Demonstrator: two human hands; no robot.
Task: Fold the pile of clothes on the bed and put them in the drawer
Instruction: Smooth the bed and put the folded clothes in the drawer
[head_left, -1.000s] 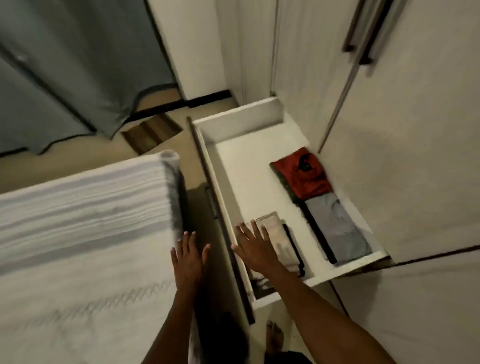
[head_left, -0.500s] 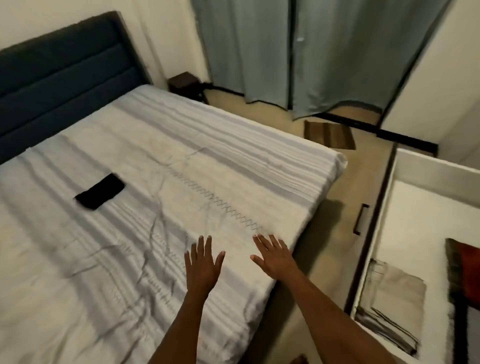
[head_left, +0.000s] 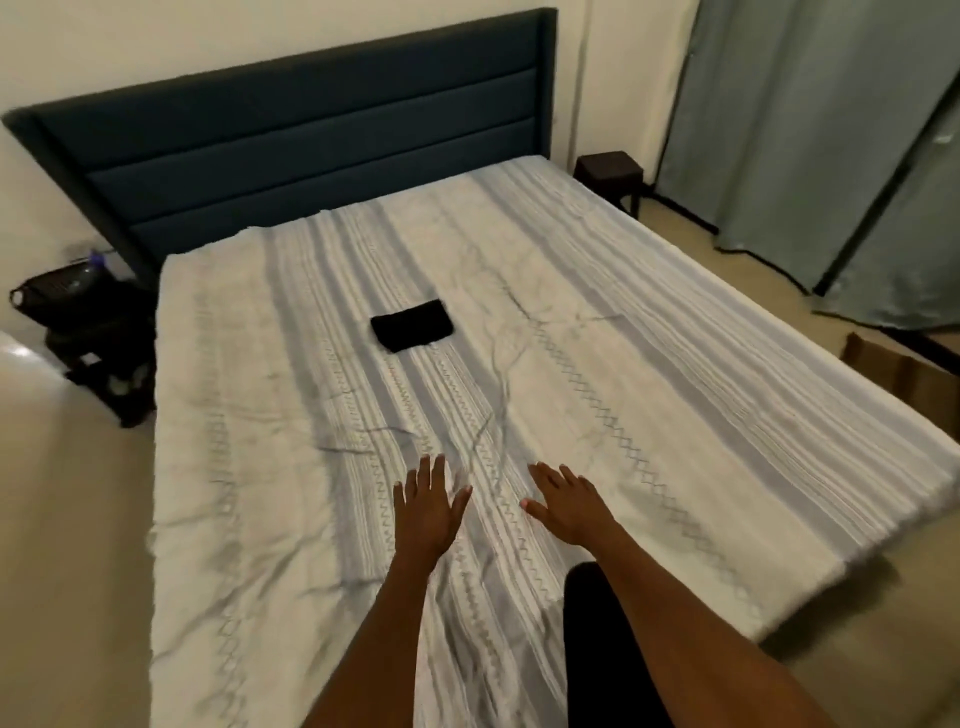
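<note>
a dark-clothed knee (head_left: 597, 613) is showing at the 6 o'clock edge, pressing against the near end of the bed (head_left: 675, 415), between the two bare forearms. the left hand (head_left: 426, 512) is reaching out palm down over the striped sheet (head_left: 270, 467), its fingers (head_left: 434, 475) lying straight and spread apart, holding nothing; whether the palm is touching the sheet or hovering just above it cannot be told. the right hand (head_left: 569, 501) is lying just beside it toward 3 o'clock, also palm down, fingers straight and fanned apart, gripping nothing. both hands are sitting over a band of zigzag stitching, with creases running away from them toward 12 o'clock.

further up the bed, at about 12 o'clock from the left hand and well apart from both hands, a small folded black garment (head_left: 411, 326) is lying flat on the sheet near the middle of the mattress. it is the only piece of clothing showing on the bed.

beyond it the dark blue padded headboard (head_left: 311, 130) is standing against the pale wall. at 9 o'clock a dark bedside stand (head_left: 104, 353) is carrying a black basket (head_left: 57, 291) with a plastic bottle in it. at 1 o'clock a small dark stool (head_left: 612, 169) is standing just beside the far corner of the mattress, and grey-green curtains (head_left: 805, 130) are hanging down to the floor at 2 o'clock. a brown mat (head_left: 904, 371) is lying on the floor at 3 o'clock, near the bed's side.
</note>
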